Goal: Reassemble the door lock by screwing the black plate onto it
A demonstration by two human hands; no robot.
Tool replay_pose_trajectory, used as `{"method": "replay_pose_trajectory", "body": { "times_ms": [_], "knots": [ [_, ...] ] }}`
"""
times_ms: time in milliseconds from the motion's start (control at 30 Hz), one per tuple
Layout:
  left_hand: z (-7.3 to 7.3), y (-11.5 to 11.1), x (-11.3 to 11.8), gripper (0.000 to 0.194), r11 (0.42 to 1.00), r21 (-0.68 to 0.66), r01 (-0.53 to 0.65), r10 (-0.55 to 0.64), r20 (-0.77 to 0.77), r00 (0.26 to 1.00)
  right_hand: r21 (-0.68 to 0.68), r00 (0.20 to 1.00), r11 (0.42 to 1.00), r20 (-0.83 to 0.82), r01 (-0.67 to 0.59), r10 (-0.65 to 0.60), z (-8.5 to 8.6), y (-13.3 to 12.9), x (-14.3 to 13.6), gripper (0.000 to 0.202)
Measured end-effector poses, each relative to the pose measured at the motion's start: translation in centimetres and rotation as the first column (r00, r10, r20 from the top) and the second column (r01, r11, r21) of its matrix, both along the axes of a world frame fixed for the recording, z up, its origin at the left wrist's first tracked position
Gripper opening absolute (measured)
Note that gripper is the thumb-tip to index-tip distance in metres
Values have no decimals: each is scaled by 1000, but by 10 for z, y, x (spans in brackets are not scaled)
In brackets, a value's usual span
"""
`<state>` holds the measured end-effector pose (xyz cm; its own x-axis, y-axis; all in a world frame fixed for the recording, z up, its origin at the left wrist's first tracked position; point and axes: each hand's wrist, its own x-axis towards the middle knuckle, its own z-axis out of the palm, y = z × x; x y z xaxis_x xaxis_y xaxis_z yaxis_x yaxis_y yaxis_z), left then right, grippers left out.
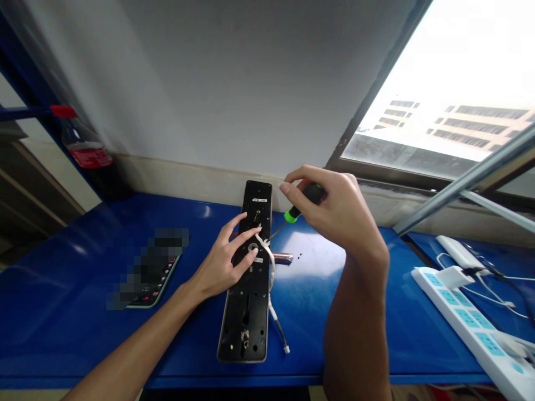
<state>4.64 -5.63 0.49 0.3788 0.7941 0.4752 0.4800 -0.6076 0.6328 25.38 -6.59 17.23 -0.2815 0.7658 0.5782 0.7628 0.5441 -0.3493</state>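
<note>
A long black metal plate (246, 301), which looks like the back of a door lock, lies lengthwise on the blue tabletop. My left hand (228, 259) rests on its middle with fingers spread, thumb and fingertips touching the plate near a round hole. My right hand (334, 203) grips a screwdriver (295, 213) with a black and green handle. The screwdriver's shaft slants down left to the plate's right edge, by a white-wrapped cable (272, 270); the exact tip contact is too small to tell. The cable hangs off the plate and ends in a small white connector (286, 349).
A copper-coloured handle-like part (283, 258) sticks out at the plate's right. Left on the blue table (188, 345) lies a phone (161, 284), partly blurred. A cola bottle (90, 156) stands back left. A white power strip (463, 323) with cords lies right, near a metal bar (472, 178).
</note>
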Motion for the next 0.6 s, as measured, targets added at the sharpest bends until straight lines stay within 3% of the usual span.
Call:
{"method": "replay_pose_trajectory", "body": {
  "times_ms": [267, 433, 600],
  "knots": [
    [-1, 2, 0, 44, 1000, 6, -5, 5, -2, 1000, -53, 994, 993, 22, -101, 102, 3, -4, 2, 33],
    [-1, 1, 0, 44, 1000, 10, -9, 9, -11, 1000, -23, 1000, 1000, -5, -15, 15, 2, -2, -1, 18],
    [0, 1, 0, 43, 1000, 13, -15, 15, -14, 1000, -64, 999, 997, -10, -35, 34, 1, -2, 3, 25]
  ]
}}
